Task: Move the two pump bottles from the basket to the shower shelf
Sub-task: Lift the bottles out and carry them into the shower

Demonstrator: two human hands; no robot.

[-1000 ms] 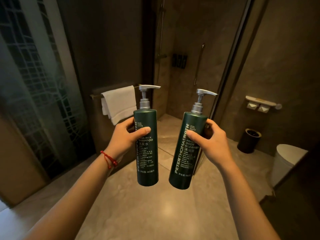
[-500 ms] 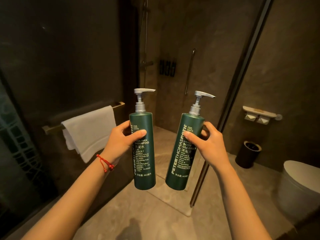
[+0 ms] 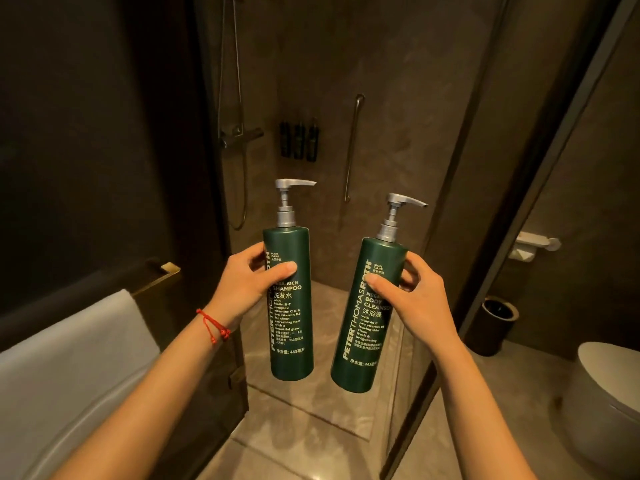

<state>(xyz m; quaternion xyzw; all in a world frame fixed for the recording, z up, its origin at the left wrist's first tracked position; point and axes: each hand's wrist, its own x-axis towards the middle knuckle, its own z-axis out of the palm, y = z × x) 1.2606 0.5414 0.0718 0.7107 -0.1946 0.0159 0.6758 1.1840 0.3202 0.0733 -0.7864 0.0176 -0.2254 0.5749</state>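
My left hand [image 3: 247, 280] grips a dark green shampoo pump bottle [image 3: 291, 327], held upright. In my right hand [image 3: 420, 299] is a matching green body cleanser pump bottle [image 3: 367, 337], tilted slightly to the right. Both have silver pump heads and are held out in front of me at the shower doorway. On the far shower wall three small dark bottles [image 3: 299, 140] stand in a row at the spot of the shelf, which I cannot make out. The basket is not in view.
A white towel [image 3: 69, 368] hangs on a brass rail [image 3: 162, 277] on the dark glass at left. The glass shower door frame [image 3: 450, 271] stands at right. Beyond it are a toilet [image 3: 609, 393], a dark bin [image 3: 497, 323] and a paper holder [image 3: 533, 245]. A shower hose [image 3: 239, 133] hangs inside.
I have moved closer to the shower opening with both bottles still held. The towel has slid to the lower left and the back wall looks nearer.
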